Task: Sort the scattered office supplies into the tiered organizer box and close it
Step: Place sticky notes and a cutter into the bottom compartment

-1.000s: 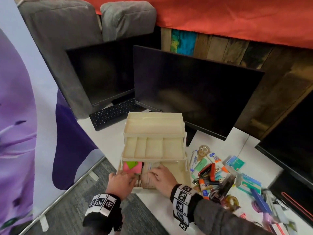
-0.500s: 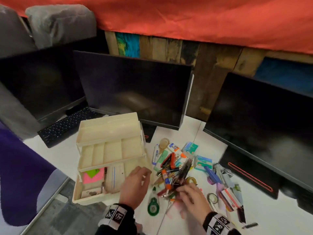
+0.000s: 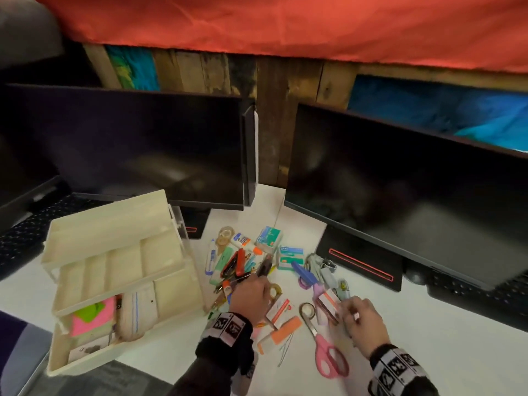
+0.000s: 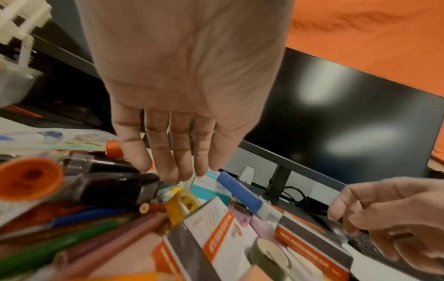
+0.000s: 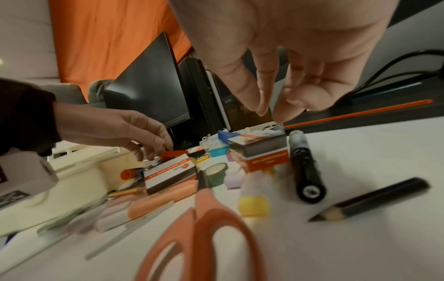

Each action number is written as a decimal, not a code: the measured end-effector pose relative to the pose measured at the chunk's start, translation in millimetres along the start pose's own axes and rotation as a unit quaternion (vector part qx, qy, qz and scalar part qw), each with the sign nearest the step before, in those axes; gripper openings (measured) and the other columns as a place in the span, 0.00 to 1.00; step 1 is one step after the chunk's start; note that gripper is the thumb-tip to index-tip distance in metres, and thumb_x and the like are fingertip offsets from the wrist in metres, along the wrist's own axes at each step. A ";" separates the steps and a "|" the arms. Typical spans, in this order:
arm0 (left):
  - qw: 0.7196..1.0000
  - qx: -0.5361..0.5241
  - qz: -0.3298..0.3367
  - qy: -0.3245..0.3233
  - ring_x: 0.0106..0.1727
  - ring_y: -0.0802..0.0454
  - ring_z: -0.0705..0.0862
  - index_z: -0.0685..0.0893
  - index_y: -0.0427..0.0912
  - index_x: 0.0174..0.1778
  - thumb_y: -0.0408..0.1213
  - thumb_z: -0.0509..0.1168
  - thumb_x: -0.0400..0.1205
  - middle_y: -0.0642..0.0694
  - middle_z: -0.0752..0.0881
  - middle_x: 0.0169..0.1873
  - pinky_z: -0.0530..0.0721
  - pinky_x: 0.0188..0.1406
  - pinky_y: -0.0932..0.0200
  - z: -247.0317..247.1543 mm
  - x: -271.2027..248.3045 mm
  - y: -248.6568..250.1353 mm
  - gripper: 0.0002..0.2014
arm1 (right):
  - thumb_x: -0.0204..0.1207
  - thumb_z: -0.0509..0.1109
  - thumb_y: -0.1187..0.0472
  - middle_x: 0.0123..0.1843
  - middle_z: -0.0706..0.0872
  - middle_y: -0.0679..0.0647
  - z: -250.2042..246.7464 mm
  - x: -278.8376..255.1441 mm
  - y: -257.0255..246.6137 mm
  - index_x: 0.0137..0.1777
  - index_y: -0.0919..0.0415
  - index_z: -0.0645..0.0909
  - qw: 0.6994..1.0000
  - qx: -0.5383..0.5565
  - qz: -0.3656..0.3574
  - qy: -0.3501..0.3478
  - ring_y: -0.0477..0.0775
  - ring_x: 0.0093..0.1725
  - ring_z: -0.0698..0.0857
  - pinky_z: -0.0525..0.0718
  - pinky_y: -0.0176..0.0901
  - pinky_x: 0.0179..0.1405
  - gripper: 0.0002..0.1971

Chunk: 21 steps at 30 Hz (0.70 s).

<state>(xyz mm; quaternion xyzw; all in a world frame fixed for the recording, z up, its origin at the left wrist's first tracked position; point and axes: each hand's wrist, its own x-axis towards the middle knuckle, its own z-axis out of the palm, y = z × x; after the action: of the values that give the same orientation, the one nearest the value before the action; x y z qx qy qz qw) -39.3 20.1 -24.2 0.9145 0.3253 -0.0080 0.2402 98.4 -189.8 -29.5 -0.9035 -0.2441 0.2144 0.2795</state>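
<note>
Reaching into the pile of supplies on the desk, the left hand has straight fingers touching a black stapler. Right hand hovers above a small orange box, fingers loosely bent, holding nothing. Left of both hands stands the organizer box, tiers open.

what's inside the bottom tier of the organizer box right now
In the organizer box bottom tier: pink sticky notes with a green note on top, and beside them a cream pouch with a blue stripe. The divided tray above covers the tier's back part.
</note>
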 end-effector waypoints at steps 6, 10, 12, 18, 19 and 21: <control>0.996 0.035 -0.013 -0.083 0.63 0.46 0.76 0.69 0.45 0.65 0.55 0.65 0.75 0.46 0.74 0.62 0.78 0.59 0.53 26.3 -2.2 19.1 0.26 | 0.77 0.60 0.69 0.57 0.71 0.53 -16.7 14.8 14.2 0.58 0.54 0.74 0.999 -0.030 0.037 0.017 0.57 0.56 0.80 0.80 0.47 0.57 0.13; 0.992 0.098 -0.007 -0.076 0.67 0.46 0.72 0.63 0.48 0.71 0.62 0.63 0.73 0.46 0.67 0.68 0.78 0.62 0.52 41.3 -7.1 27.6 0.34 | 0.77 0.64 0.62 0.63 0.72 0.57 -8.7 11.1 22.9 0.69 0.56 0.71 0.998 -0.028 0.055 -0.019 0.58 0.65 0.74 0.74 0.47 0.67 0.20; 0.992 0.111 -0.010 -0.065 0.68 0.46 0.71 0.62 0.49 0.72 0.61 0.61 0.74 0.46 0.66 0.69 0.77 0.64 0.52 44.4 -7.4 30.2 0.34 | 0.76 0.63 0.56 0.61 0.72 0.55 0.3 5.7 21.3 0.70 0.54 0.71 0.997 -0.048 0.018 -0.052 0.57 0.64 0.72 0.73 0.46 0.67 0.22; 0.990 0.137 0.031 -0.027 0.68 0.48 0.70 0.64 0.50 0.72 0.50 0.56 0.82 0.46 0.68 0.68 0.73 0.65 0.52 37.3 -2.9 46.5 0.22 | 0.75 0.59 0.56 0.53 0.69 0.47 11.1 2.2 29.9 0.65 0.46 0.79 0.997 -0.028 -0.031 -0.071 0.51 0.60 0.73 0.72 0.39 0.67 0.19; 0.989 0.137 0.048 -0.027 0.68 0.48 0.70 0.65 0.51 0.72 0.49 0.56 0.82 0.47 0.68 0.68 0.72 0.66 0.52 36.4 -1.7 50.6 0.21 | 0.77 0.61 0.59 0.53 0.69 0.48 9.5 5.4 33.4 0.65 0.47 0.79 0.998 -0.024 -0.024 -0.054 0.51 0.60 0.74 0.73 0.40 0.67 0.17; 0.987 0.132 0.087 -0.023 0.68 0.49 0.69 0.65 0.52 0.73 0.45 0.55 0.83 0.47 0.69 0.68 0.70 0.68 0.53 36.1 1.6 60.1 0.20 | 0.78 0.62 0.63 0.53 0.69 0.51 4.3 13.9 38.9 0.65 0.51 0.77 0.999 -0.020 0.007 -0.028 0.54 0.60 0.75 0.75 0.45 0.67 0.17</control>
<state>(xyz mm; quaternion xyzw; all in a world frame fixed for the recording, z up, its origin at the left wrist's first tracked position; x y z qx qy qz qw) 3.1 -35.4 -30.3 0.9625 0.2354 -0.0507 0.1250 119.6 -208.5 -60.0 -0.9044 -0.2495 0.2363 0.2528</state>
